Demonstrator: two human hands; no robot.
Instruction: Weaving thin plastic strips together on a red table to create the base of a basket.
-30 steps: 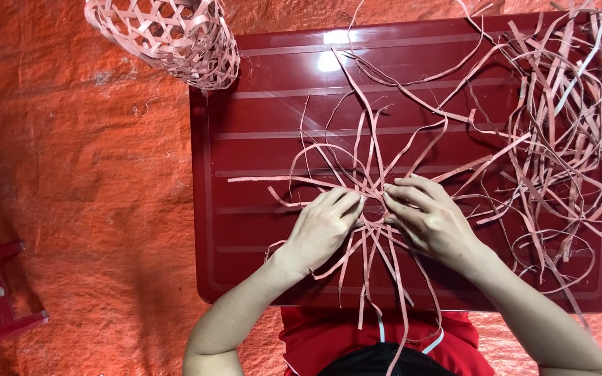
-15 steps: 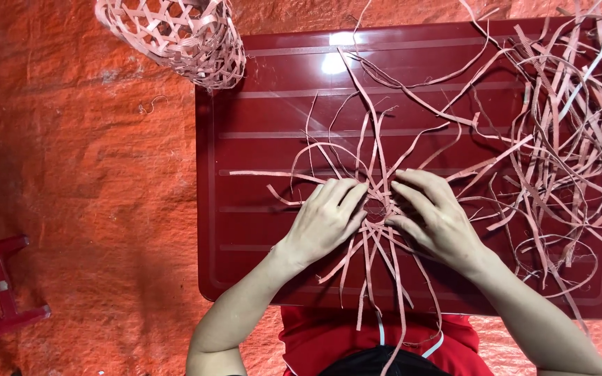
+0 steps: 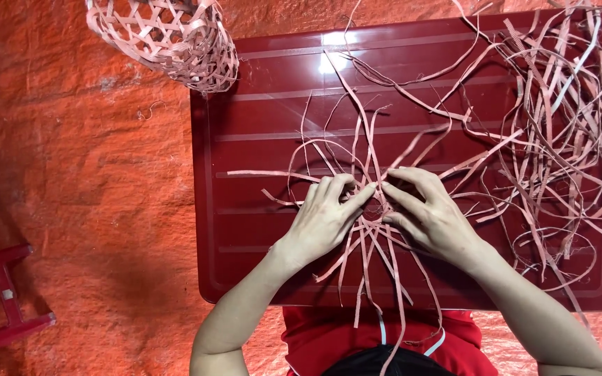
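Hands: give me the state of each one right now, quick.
Left hand: fingers curled, pressing down on the crossing woven strips, not open.
Right hand: fingers bent, pinching the same strips at their centre.

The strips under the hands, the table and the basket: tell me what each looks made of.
Strips: thin, flat, pale pinkish-tan and springy, likely split bamboo or cane.
Table: dark red, glossy, with moulded ridges and a glare spot, probably plastic.
Basket: open lattice woven from what looks like the same strip.
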